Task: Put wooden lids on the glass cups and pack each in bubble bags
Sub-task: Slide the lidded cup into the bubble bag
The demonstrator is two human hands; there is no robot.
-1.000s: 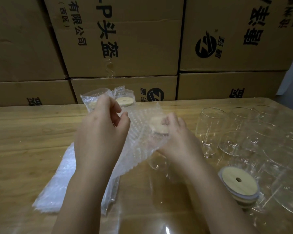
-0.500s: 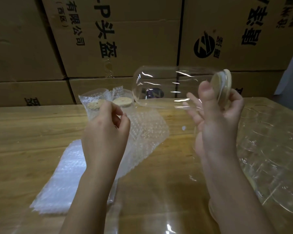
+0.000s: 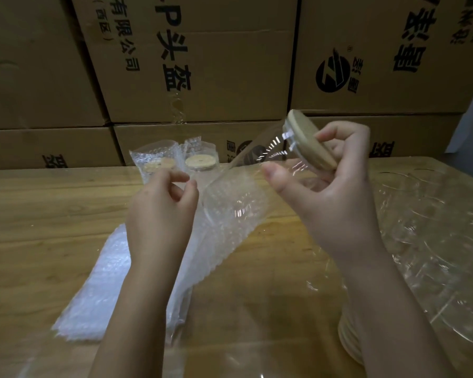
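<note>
Tilted now, glass cup (image 3: 257,181) dips base-first toward the bubble bag (image 3: 230,227).
Right grip (image 3: 328,203) clasps its wooden lid (image 3: 309,140) end — left grip (image 3: 161,211) pinches the bag's edge.

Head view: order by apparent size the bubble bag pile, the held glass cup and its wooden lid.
Bubble bag pile
glass cup
wooden lid
Cup and lid are nearer the camera, so apparent only.

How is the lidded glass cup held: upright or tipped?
Tipped: the glass cup slants, wooden lid high in the right hand, base low.
</note>
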